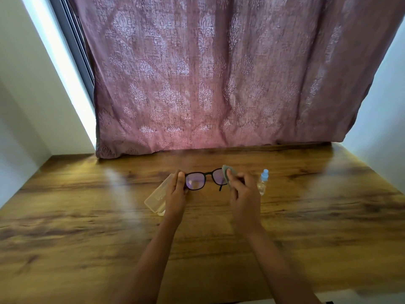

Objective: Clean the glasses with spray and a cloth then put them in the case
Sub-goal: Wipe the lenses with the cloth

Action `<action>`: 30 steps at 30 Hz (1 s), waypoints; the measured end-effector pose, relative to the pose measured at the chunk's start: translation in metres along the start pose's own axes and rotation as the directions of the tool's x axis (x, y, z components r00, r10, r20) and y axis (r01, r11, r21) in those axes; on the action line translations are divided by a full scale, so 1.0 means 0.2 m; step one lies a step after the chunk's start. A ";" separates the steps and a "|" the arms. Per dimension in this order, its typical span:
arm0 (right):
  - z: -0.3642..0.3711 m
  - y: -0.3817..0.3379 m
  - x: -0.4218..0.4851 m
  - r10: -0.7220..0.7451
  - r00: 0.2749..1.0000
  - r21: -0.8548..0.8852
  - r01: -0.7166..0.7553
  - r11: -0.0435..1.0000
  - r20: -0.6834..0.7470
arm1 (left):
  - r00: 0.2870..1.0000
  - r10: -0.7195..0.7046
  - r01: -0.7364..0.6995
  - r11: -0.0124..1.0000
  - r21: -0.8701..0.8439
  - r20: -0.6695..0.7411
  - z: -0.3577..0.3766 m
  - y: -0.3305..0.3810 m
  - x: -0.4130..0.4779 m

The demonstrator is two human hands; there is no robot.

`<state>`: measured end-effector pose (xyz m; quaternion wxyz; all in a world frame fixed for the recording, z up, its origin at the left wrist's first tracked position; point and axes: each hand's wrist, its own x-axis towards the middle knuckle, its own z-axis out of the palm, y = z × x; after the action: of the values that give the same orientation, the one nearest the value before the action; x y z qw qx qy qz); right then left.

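The left hand (pixel 175 190) is gripping the glasses (pixel 202 179) by one end of the frame, thumb on top, while the right hand (pixel 243 191) is pinching a grey cloth (pixel 230 173) around the lens on its own side. The clear case (pixel 156 197) is lying on the table (pixel 87 227) just outside the left hand (partly hidden behind it). The spray bottle (pixel 263 182) is standing upright just beside the right hand's outer edge.
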<state>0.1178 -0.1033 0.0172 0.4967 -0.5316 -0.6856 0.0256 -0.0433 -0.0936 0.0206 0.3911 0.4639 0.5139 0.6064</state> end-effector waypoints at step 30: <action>0.00 0.30 -0.20 0.447 0.874 -0.089 -0.438 0.895 0.191 | 0.991 -0.132 0.120 0.921 -0.370 -0.007 -0.08 -0.05 0.09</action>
<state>0.1584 -0.1074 -0.0433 0.3920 -0.6791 -0.5943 0.1787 -0.0641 -0.0797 0.0119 0.5012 0.3385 0.4259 0.6729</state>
